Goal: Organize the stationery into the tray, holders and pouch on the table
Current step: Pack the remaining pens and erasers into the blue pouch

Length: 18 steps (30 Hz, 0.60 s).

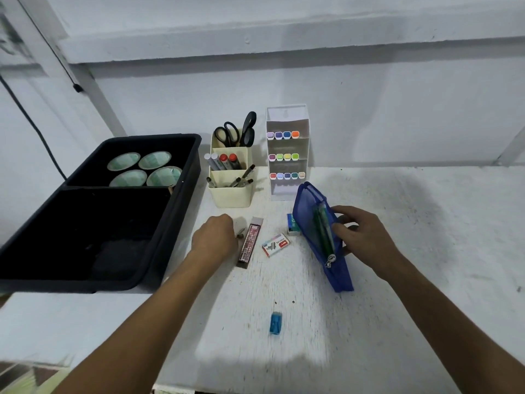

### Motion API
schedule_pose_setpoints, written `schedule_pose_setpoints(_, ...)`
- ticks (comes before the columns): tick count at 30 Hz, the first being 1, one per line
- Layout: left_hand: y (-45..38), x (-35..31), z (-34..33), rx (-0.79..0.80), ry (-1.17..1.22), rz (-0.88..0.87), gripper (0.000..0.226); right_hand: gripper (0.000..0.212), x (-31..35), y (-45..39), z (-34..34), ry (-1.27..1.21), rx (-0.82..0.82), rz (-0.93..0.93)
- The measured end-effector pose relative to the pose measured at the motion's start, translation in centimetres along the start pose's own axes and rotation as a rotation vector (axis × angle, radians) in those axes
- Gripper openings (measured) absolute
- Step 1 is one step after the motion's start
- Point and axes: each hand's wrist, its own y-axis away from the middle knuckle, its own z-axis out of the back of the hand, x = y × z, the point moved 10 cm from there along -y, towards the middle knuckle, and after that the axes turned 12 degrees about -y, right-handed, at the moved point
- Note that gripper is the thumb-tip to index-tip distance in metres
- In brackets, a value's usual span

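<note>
Right hand (359, 237) gripping blue pouch (318, 237), left hand (216, 240) curled beside lead case (250, 241), staples box (275, 245) between.

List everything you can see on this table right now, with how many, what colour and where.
tray: one, black, left side of the table
tape rolls: four, pale green, tray's far compartment
desk organiser: one, cream, centre back, holding scissors, markers and pens
scissors: two pairs, black handles, organiser's back slot
marker rack: one, white, right of the organiser, three rows of coloured caps
lead case: one, dark red, beside the left hand
staples box: one, white and red, table centre
small box: one, teal, partly behind the pouch
pouch: one, blue mesh, held on edge, green pens inside
sharpener: one, blue, near edge
left hand: knuckles up, fingers hidden
right hand: gripping the pouch
</note>
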Motion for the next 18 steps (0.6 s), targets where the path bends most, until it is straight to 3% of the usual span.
schedule_pose_setpoints(10,1.1,-0.1,0.4,-0.065,-0.051,0.003,0.011,0.033,0.4,0.2,0.6,0.008,-0.010,0.008)
schedule_pose_setpoints(14,1.4,-1.6,3.2,-0.113,0.091,0.001,0.029,0.034,0.5,0.3,0.9,0.003,-0.016,0.010)
schedule_pose_setpoints(18,1.3,-6.1,4.8,0.006,0.436,-0.126,0.030,0.034,0.5,0.5,0.9,0.005,-0.017,0.012)
